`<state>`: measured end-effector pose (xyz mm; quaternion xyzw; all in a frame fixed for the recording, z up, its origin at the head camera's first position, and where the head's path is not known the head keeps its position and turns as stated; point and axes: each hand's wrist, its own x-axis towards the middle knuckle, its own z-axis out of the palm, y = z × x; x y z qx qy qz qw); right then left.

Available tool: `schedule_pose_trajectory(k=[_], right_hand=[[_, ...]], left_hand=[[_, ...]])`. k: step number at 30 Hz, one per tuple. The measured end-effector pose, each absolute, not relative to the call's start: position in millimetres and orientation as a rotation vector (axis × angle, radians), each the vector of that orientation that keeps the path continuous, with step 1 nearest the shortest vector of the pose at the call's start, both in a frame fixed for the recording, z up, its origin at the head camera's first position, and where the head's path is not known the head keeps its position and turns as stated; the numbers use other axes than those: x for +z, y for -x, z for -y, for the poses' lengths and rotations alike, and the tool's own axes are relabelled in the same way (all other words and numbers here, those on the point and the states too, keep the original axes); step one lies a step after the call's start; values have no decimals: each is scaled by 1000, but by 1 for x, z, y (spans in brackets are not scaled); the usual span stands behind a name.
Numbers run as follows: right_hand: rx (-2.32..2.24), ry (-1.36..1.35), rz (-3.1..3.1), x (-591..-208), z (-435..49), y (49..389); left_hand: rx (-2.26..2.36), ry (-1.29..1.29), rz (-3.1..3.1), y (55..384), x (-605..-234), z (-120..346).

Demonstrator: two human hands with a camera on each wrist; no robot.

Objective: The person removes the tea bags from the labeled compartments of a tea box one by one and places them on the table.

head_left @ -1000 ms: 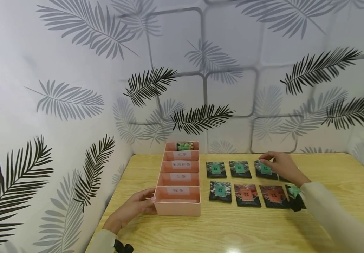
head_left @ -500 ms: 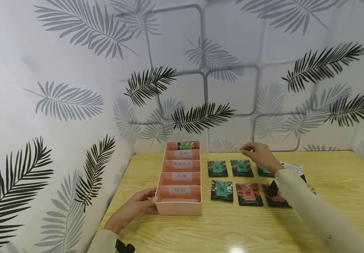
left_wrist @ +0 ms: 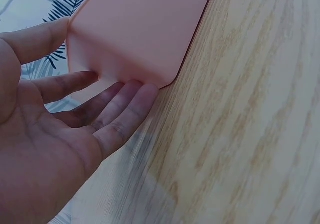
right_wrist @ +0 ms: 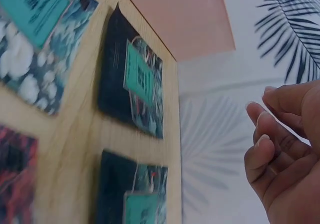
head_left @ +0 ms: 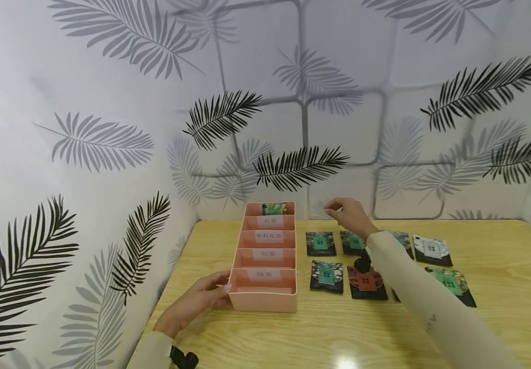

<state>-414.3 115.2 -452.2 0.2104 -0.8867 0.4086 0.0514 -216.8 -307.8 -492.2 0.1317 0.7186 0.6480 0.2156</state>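
My left hand (head_left: 201, 299) touches the near left corner of a long pink divided box (head_left: 263, 302); in the left wrist view its fingertips (left_wrist: 145, 96) lie against the pink wall. Several compartments carry white labels with characters, and a green and black packet (head_left: 274, 208) sits in the farthest one. Over the back row of packets, beyond the table's far edge in view, hovers my right hand (head_left: 349, 212). Its fingers (right_wrist: 262, 156) hang loosely curled with nothing between them. Nearest below it lie two black sachets with teal labels (head_left: 352, 241) (head_left: 321, 243).
Two rows of flat sachets lie right of the box: one white-flowered (head_left: 327, 277), one red (head_left: 367, 282), one white-labelled (head_left: 431, 249), one green (head_left: 450, 279). My right sleeve (head_left: 422, 287) covers parts of others. A leaf-patterned wall (head_left: 339, 133) stands behind the wooden table (head_left: 265, 338).
My right hand has left the third sachet of the back row and moved left and up, holding nothing visible. My left hand stays at the box corner. The view has shifted slightly.
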Motion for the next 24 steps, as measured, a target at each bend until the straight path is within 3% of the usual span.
schedule_pose_trajectory(k=[24], right_hand=[[1334, -679, 2742, -442, -5, 442]], left_hand=[[1839, -348, -1969, 216, -493, 312]])
